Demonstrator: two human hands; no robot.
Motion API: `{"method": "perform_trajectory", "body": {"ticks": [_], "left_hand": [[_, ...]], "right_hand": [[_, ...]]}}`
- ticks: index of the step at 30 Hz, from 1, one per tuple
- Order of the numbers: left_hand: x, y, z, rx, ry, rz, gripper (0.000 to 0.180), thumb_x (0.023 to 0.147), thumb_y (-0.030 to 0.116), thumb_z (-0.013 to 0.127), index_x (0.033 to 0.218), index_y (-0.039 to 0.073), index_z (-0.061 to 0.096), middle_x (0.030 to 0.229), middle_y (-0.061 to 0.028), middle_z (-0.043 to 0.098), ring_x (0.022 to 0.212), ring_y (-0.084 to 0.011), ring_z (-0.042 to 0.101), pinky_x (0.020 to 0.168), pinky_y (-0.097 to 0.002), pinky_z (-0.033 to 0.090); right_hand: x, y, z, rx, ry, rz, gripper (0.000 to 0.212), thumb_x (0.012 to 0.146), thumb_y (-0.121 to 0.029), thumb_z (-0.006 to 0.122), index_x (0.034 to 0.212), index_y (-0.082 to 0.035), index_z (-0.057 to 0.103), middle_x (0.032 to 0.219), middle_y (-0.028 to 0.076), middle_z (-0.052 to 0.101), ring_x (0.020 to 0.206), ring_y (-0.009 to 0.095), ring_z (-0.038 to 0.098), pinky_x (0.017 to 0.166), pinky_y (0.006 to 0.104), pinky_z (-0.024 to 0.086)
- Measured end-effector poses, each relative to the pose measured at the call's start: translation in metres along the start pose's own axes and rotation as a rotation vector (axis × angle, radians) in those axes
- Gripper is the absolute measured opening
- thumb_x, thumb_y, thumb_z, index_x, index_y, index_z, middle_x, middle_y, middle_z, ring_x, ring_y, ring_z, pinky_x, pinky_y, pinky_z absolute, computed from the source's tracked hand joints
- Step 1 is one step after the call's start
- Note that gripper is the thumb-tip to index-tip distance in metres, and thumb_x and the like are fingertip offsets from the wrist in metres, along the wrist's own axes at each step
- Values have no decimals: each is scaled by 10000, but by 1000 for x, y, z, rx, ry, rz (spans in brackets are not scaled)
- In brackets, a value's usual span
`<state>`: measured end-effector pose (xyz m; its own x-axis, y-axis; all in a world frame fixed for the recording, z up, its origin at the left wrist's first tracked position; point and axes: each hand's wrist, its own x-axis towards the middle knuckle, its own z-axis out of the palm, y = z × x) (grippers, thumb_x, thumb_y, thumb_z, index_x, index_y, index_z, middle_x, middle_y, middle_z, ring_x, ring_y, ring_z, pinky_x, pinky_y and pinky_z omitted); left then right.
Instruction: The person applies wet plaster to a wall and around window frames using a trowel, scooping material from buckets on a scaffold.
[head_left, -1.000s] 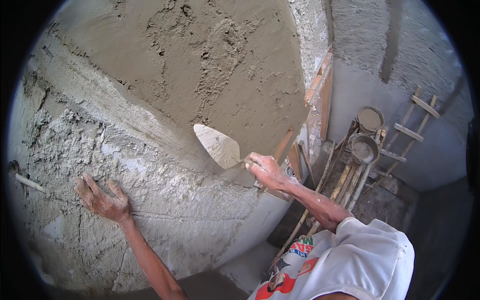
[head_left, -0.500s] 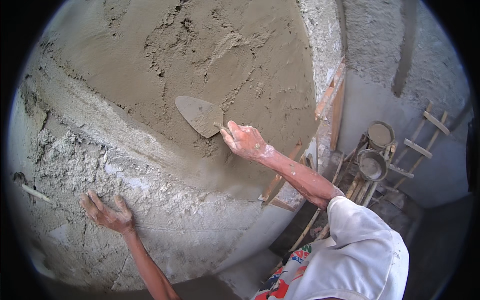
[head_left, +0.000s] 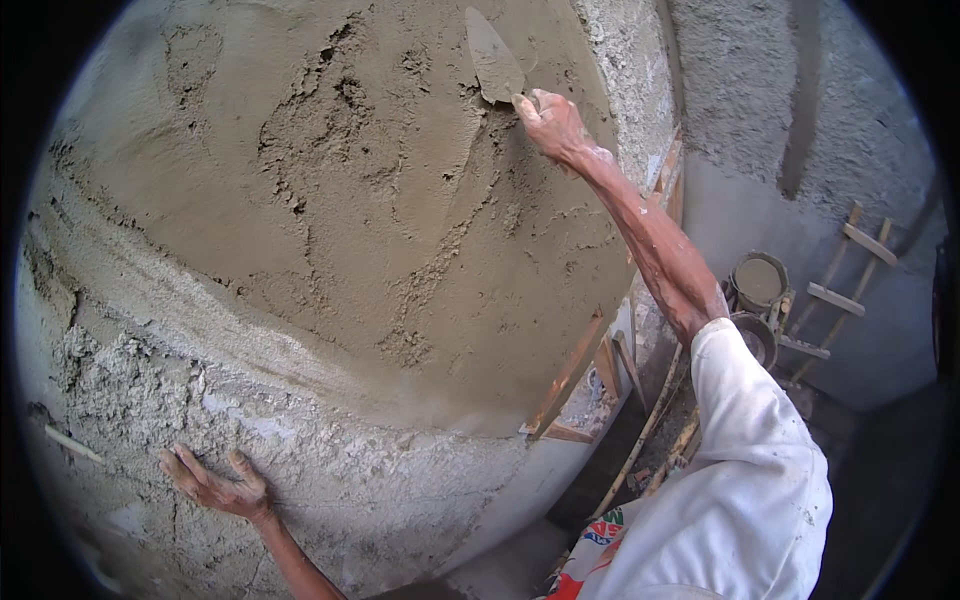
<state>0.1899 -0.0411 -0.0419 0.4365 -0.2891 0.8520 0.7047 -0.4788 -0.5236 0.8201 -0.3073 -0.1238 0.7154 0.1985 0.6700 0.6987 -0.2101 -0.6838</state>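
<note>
The wet plaster wall (head_left: 330,200) blocks all passage ahead. Wooden strips (head_left: 570,375) line its right edge. Beyond them, buckets (head_left: 758,282) and a ladder (head_left: 845,280) crowd the gap; open space remains above them.

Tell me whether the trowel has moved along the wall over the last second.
Yes. The trowel in the right hand has swept up the wet plaster, from near its lower edge to its top.

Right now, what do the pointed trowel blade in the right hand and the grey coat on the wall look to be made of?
The pointed trowel blade looks like thin flat metal, dull and smeared grey, though the coating hides its true finish. The grey coat on the wall looks like wet cement plaster: rough, matte, with ridges and torn patches. Below it, the lighter wall area by the left hand seems drier and crumbly.
</note>
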Motion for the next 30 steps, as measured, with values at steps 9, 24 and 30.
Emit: {"method": "perform_trajectory", "body": {"ticks": [9,24,30], "left_hand": [[-1,3,9,-5,52,73,687,1102,541,495,1592,60,485,1661,-170,426,1542,-361,394,1250,-554,367],[5,-7,-5,-17,16,41,693,1078,545,561,1571,60,513,1644,-150,455,1541,-324,402,1258,-527,368],[-3,-2,10,7,40,22,714,1074,608,522,1568,92,530,1646,-142,452,1533,-322,404,1250,-511,378]], "right_hand": [[-197,-45,81,56,-108,-234,358,1050,-324,668,880,-42,526,658,162,639,515,373,649,487,479,515],[-193,-43,85,483,-159,379,449,1077,-356,601,824,9,532,597,165,547,461,249,561,502,456,486],[-370,-117,133,436,-378,168,344,1043,-266,649,895,26,545,715,303,636,670,526,650,605,561,511]]}}
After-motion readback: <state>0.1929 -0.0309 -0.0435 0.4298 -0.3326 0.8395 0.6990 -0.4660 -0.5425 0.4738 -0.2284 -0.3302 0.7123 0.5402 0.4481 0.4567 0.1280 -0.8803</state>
